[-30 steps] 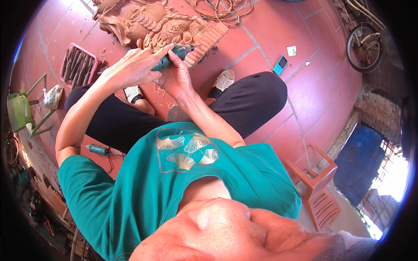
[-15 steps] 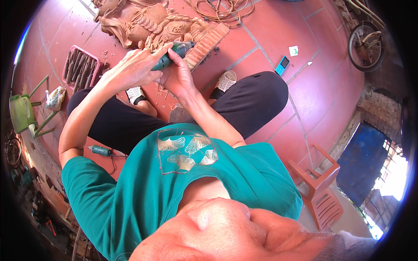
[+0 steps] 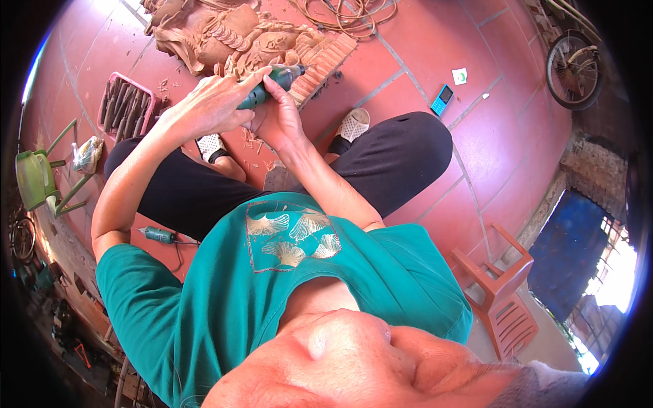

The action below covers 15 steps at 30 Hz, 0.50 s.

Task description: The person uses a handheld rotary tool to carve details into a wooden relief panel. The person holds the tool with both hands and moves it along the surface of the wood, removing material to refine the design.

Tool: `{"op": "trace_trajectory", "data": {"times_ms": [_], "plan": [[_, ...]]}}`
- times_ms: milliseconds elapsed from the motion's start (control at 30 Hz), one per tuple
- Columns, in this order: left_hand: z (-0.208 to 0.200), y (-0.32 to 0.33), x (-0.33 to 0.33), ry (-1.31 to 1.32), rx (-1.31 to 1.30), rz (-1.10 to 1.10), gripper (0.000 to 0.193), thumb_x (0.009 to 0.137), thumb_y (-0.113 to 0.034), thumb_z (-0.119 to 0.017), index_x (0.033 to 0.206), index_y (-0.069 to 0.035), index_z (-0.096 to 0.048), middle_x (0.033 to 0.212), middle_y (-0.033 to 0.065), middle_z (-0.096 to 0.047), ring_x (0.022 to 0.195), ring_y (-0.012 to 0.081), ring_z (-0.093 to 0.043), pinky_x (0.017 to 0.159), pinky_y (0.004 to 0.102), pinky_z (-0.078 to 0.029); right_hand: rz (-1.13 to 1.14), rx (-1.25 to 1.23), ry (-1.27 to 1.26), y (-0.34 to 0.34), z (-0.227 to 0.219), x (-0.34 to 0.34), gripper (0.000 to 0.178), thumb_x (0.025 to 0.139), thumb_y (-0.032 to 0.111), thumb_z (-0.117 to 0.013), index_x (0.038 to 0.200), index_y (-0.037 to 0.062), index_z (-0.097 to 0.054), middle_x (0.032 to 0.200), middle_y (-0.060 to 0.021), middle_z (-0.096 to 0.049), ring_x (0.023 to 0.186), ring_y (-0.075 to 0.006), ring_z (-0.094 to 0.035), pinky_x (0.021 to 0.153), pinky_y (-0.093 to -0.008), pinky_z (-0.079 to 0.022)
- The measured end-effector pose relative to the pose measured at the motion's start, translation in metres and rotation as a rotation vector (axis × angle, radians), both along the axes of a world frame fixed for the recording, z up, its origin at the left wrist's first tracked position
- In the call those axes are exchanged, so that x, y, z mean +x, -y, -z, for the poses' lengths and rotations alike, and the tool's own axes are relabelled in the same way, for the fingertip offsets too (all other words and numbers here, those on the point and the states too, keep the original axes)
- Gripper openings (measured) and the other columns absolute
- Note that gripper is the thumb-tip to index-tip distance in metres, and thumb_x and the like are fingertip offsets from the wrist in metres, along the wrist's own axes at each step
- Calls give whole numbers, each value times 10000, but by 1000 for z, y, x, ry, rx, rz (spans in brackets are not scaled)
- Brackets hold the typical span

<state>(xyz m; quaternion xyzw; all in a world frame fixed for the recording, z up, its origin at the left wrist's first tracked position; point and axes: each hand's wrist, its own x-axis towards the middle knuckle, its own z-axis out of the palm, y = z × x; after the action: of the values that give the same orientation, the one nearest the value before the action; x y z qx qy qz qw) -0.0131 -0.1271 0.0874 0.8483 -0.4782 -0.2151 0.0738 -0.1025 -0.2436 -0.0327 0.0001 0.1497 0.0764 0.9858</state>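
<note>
Both my hands are closed around a green rotary power tool (image 3: 283, 76), held between my knees and the carving. My left hand (image 3: 207, 105) grips it from the left, with the index finger stretched along its top. From below and right, my right hand (image 3: 277, 122) wraps the body, its thumb pressed on the side. The tool's dark end points to the upper right, over the edge of a brown wooden carving (image 3: 252, 41) with figures and coin shapes in relief. My hands hide the tool's middle, and I cannot make out a bit.
To the left stand a pink basket (image 3: 103, 121) of dark chisel-like tools and a green stool (image 3: 35, 178). A second green rotary tool (image 3: 158, 235) lies beside my left thigh. A blue phone (image 3: 442, 100), a coiled hose (image 3: 371, 26) and a brown plastic chair (image 3: 500, 285) are on the right.
Hands and tool hold nearly the same place. The view has shifted very slightly against the floor; nothing was taken or let go.
</note>
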Motion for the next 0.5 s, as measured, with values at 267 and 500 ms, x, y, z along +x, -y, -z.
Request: {"op": "trace_trajectory", "data": {"times_ms": [267,500], "plan": [[-4,6,-3,-22,65,11,871,805,-202,-691,1593,-167,-321,992,260,-658,951,424,-662,869,511,-508,19,-8,-26,2,-6,-5,337,994,297,-643,1288,150,-568,1282,-70,-641,1199,-268,-630,988,-541,-534],[-6,11,-5,-62,55,24,873,796,-206,-685,1589,-139,-326,1043,257,-659,1011,399,-646,908,484,-484,29,-4,-35,5,-4,-10,346,992,306,-644,1291,150,-565,1289,-78,-637,1207,-276,-625,988,-539,-537]]}}
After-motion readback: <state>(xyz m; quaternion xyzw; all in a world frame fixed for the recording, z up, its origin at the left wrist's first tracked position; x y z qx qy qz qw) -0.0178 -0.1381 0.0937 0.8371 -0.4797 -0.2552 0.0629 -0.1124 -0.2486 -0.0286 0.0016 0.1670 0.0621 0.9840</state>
